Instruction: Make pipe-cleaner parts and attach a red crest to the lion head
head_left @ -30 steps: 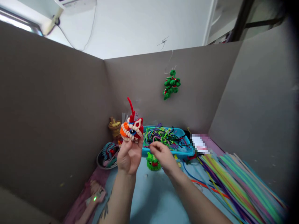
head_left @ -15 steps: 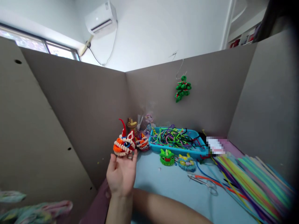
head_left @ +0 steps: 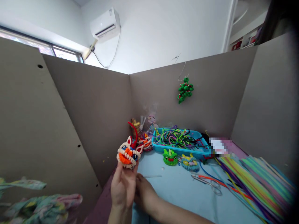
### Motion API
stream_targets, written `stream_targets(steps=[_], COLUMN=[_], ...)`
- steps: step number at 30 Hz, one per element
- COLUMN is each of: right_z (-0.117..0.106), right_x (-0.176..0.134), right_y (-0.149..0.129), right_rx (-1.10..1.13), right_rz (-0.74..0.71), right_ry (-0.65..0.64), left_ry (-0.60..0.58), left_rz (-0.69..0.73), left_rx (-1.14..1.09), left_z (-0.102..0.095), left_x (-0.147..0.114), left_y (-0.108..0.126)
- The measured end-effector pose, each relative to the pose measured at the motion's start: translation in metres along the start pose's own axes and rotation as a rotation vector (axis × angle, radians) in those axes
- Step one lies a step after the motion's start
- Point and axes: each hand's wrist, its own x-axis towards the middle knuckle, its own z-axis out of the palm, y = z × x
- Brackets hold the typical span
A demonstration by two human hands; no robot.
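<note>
My left hand (head_left: 123, 186) holds up a lion head (head_left: 128, 152) made of fuzzy craft stems, fingers curled round its underside. The lion head is cream, red and orange with blue eyes, and a long red stem (head_left: 135, 130) rises behind it. My right hand (head_left: 146, 189) is low beside my left wrist, fingers curled inward; what they hold, if anything, is hidden. A thin white stick (head_left: 153, 176) extends just past its knuckles; whether the hand touches it, I cannot tell. A similar red lion head (head_left: 146, 143) stands behind on the table.
A blue tray (head_left: 182, 151) holds tangled stems. Before it sit a green head (head_left: 170, 157) and a blue-yellow head (head_left: 190, 163). Scissors (head_left: 207, 182) and bundled stems (head_left: 254, 180) lie rightward. Grey partitions (head_left: 158, 90) enclose the table; a green figure (head_left: 185, 90) hangs there.
The lion head has turned from side-on to face more toward me, and sits slightly lower and right. My right hand has come into view beside my left wrist. The view has shifted slightly.
</note>
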Motion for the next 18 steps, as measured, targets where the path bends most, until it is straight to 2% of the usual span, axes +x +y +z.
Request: stream_targets(steps=[6,9,14,16,18], right_z=[-0.054,-0.083,-0.125,-0.137,-0.145], right_x=[-0.037,-0.051,-0.07,-0.075,-0.078], right_y=[0.023,0.034,0.055,0.063,0.069], right_rx=[-0.031,-0.123,-0.301,-0.297,-0.172], right_rz=[0.19,0.156,0.058,0.098,0.201], right_ry=[0.265,0.379,0.575,0.653,0.717], left_ry=[-0.023,-0.057,0.01,0.027,0.032], left_rz=[-0.057,-0.066,-0.099,-0.118,-0.15], left_rx=[0.039,0.099,0.19,0.182,0.156], left_z=[-0.006,-0.012,-0.022,-0.023,-0.024], left_x=[0.001,0.007,0.021,0.027,0.032], left_y=[-0.01,-0.023,-0.049,-0.058,-0.068])
